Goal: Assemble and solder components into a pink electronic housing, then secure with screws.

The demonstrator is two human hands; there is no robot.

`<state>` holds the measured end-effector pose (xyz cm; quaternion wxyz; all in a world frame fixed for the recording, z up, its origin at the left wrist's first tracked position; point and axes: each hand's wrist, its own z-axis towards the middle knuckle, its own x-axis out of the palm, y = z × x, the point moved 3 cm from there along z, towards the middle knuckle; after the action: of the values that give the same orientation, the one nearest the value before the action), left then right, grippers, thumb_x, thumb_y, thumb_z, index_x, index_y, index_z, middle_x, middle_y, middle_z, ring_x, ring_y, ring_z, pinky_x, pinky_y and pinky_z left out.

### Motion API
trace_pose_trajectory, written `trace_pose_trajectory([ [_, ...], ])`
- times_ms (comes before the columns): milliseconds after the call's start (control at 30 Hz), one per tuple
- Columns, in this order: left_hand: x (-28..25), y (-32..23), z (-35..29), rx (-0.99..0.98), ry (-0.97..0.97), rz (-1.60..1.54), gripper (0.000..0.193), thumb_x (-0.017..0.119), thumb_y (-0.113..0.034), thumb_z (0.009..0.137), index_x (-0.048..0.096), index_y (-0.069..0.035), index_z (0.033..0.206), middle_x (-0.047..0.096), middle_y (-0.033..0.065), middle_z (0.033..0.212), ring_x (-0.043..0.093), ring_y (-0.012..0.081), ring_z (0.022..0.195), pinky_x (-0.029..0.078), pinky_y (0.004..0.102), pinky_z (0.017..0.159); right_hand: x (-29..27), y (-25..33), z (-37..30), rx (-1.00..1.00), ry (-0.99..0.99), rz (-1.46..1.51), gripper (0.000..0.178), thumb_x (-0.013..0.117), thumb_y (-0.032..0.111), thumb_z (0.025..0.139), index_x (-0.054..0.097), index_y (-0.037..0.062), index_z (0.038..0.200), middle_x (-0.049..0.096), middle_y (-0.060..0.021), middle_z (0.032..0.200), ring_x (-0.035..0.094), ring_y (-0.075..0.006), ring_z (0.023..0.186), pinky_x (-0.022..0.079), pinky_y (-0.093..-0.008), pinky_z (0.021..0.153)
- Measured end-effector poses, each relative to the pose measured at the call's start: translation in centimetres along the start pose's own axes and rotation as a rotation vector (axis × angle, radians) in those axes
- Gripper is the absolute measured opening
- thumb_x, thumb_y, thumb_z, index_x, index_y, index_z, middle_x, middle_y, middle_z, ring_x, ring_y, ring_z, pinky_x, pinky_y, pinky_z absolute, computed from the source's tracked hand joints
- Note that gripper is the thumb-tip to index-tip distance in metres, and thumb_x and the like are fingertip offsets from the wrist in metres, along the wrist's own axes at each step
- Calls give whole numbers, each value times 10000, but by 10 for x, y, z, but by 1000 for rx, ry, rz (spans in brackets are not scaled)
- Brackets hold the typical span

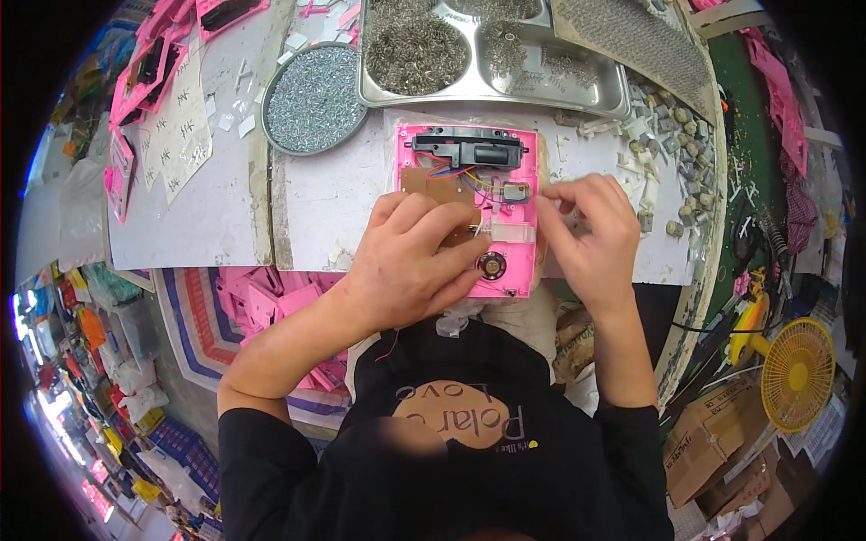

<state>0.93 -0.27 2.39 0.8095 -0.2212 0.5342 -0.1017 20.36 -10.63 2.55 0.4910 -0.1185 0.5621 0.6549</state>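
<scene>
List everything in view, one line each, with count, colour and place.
pink plastic housing with open electronics: one, pink, table centre, under both hands
round metal dish of small screws: one, grey, upper left of the housing
compartmented steel tray of springs: one, silver, top centre
small grey-white plastic parts: many, loose pile, table's right side
yellow fan: one, lower right, off the table
pink plastic shells: several, below the table's left edge
left hand: resting on the housing
right hand: fingers pinched at the housing's right edge

The left hand [410,261] hides part of the brown circuit board [431,187].
</scene>
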Motion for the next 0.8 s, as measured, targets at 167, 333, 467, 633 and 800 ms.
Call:
trace_pose_trajectory([
  [167,-10,2,12,-42,-98,1,461,813,-244,709,738,-171,1158,569,34,1063,549,230,946,383,416,867,7,8,25,24,188,-208,190,776,213,771,654,74,730,636,-73,710,611,-277,718,456,-402,686],
  [333,5,7,27,-53,-101,65,463,781,-306,739,733,-160,1175,571,28,1057,534,233,969,347,434,914,10,21,29,9,245,-322,187,747,218,777,653,66,722,651,-104,712,627,-306,710,483,-429,665],
  [467,10,10,27,-53,-100,103,455,763,-330,755,731,-163,1178,574,23,1056,529,230,983,334,440,934,10,20,25,69,208,-251,167,746,186,774,654,54,731,658,-115,721,636,-318,701,494,-434,635],
  [633,11,9,25,-57,-109,136,439,767,-337,748,731,-148,1142,581,12,1044,523,214,995,325,436,953,14,11,16,229,160,-37,123,733,113,778,645,36,741,632,-114,689,618,-269,636,487,-384,592],
  [800,13,9,24,-48,-104,134,459,762,-338,753,732,-149,1170,580,11,1046,518,215,976,320,437,940,20,-2,4,398,133,148,74,722,46,810,663,5,792,607,-51,667,560,-123,570,450,-276,556],
])
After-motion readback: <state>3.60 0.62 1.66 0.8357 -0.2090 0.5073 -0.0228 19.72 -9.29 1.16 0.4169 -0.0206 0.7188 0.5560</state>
